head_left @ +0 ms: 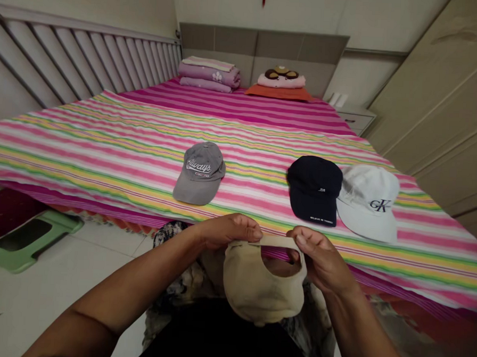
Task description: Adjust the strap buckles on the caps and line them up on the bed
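Note:
A beige baseball cap (262,291) hangs upside-down-looking in front of my body, its back opening and strap toward the bed. My left hand (233,229) pinches the left end of the strap. At the strap's right end, my right hand (318,254) grips the cap between thumb and fingers. The cap's brim is out of sight. On the bed beyond lies a grey cap (202,171) with white "Always" lettering. Further right, a dark navy cap (315,188) rests against a white cap (369,201) with dark letters on its front.
A striped sheet (144,141) covers the bed. Folded purple bedding (207,75) and a pink-and-orange stack (281,85) sit by the headboard (225,42). A green stool (31,242) stands on the floor at left. A white nightstand (357,120) is at the far right.

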Action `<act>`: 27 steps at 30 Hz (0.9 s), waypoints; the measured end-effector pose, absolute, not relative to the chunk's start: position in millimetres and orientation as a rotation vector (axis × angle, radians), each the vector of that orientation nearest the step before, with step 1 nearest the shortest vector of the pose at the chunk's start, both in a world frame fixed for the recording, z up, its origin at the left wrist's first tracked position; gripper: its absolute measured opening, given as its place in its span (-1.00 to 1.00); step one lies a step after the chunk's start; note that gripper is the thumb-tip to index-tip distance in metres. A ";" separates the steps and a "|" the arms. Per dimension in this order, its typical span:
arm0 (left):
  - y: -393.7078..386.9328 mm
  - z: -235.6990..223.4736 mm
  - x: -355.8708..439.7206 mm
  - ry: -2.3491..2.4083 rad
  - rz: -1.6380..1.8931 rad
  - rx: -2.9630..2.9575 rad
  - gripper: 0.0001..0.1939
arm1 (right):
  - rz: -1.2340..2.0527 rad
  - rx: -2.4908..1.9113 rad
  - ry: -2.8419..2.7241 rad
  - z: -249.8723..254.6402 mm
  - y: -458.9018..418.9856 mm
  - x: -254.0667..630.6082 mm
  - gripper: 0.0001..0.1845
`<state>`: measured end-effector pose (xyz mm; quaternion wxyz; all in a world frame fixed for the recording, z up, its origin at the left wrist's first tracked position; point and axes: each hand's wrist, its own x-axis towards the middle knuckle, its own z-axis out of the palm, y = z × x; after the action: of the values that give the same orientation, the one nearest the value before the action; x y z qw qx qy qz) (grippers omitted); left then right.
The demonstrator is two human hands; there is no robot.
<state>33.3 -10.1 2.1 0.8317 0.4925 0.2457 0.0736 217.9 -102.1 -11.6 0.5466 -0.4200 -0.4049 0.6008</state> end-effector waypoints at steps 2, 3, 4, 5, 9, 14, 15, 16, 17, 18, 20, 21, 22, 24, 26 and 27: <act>-9.1 1.3 31.1 0.510 0.202 1.048 -0.72 | 1.454 -1.022 -0.953 -14.6 -101.6 221.6 -0.71; -8.2 0.6 29.6 0.507 0.213 1.053 -0.71 | 1.488 -1.042 -0.964 -16.4 -101.3 224.5 -0.71; -7.0 0.0 27.9 0.507 0.221 1.059 -0.71 | 1.535 -1.065 -0.992 -18.3 -101.1 228.1 -0.70; -5.6 -0.7 26.1 0.511 0.231 1.065 -0.71 | 1.589 -1.092 -1.030 -20.2 -101.1 231.9 -0.68; 0.4 -3.2 20.1 0.544 0.318 1.106 -0.73 | 1.723 -1.144 -1.104 -23.5 -102.9 243.2 -0.68; 8.8 -1.3 15.4 0.477 0.325 1.157 -0.67 | 1.554 -1.027 -0.859 -13.7 -106.8 239.9 -0.69; 10.7 -1.4 14.4 0.452 0.287 1.152 -0.62 | 1.521 -1.017 -0.816 -10.9 -107.0 239.1 -0.68; 12.6 -2.5 13.2 0.437 0.246 1.147 -0.57 | 1.493 -1.005 -0.778 -8.2 -106.8 238.8 -0.68; 14.6 -4.6 11.7 0.430 0.207 1.148 -0.55 | 1.467 -0.987 -0.744 -6.0 -106.4 239.0 -0.68; 16.5 -7.9 9.9 0.430 0.170 1.152 -0.54 | 1.442 -0.961 -0.708 -4.1 -105.6 239.5 -0.68; 19.5 -17.1 5.9 0.422 0.086 1.143 -0.54 | 1.382 -0.900 -0.626 -1.3 -103.5 240.8 -0.71; 20.1 -22.1 3.8 0.408 0.048 1.122 -0.55 | 1.355 -0.880 -0.586 -0.1 -102.4 241.1 -0.72; 19.7 -26.8 2.0 0.383 0.025 1.091 -0.55 | 1.338 -0.872 -0.553 1.2 -101.4 240.9 -0.73; 15.7 -33.1 -0.2 0.323 0.059 1.005 -0.57 | 1.325 -0.880 -0.516 4.2 -99.8 239.0 -0.74; 7.7 -33.6 0.5 0.263 0.161 0.913 -0.61 | 1.340 -0.900 -0.525 7.6 -98.4 236.3 -0.76; 3.1 -31.8 2.0 0.236 0.211 0.874 -0.64 | 1.339 -0.910 -0.542 9.2 -97.3 235.2 -0.76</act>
<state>2.0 3.1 -31.8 0.8940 0.4212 0.1137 0.1018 235.2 -97.3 9.2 0.6572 -0.4019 -0.2394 0.5909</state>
